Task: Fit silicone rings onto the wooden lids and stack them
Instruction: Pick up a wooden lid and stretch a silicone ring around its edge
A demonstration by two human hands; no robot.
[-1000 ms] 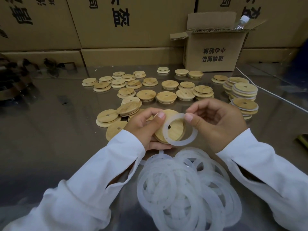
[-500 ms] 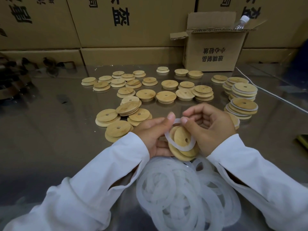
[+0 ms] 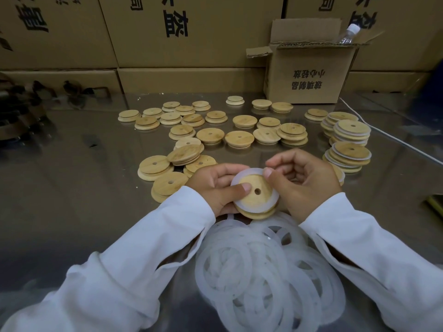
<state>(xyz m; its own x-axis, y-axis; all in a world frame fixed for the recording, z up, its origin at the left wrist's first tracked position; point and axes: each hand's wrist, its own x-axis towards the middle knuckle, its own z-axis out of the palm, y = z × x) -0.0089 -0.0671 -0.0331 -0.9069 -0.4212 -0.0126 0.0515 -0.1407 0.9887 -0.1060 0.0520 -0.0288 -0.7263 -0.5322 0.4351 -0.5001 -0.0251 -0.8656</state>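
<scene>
The left hand grips a wooden lid closely, thumb laid flat on its face just beside the small centre hole, fingers curled under the rim; the lid is held clear of the table, tilted toward the camera; a white silicone ring lies round the lid's raised step, showing as a pale band on every side; the right hand meets the lid from the opposite side, thumb tip pressed on the ring's upper edge, forefinger arched above it, remaining fingers curled behind; whether the ring is fully seated cannot be told; directly beneath the grip, toward the person, lies a heap of rings, overlapping and translucent; beyond the grip, loose lids are scattered singly and in low piles, some touching the left hand's knuckle side; outside the right hand stand ringed stacks, white edges showing between the discs; past these a cable crosses the table; farther beyond the grip an open cardboard box holds a bottle.
</scene>
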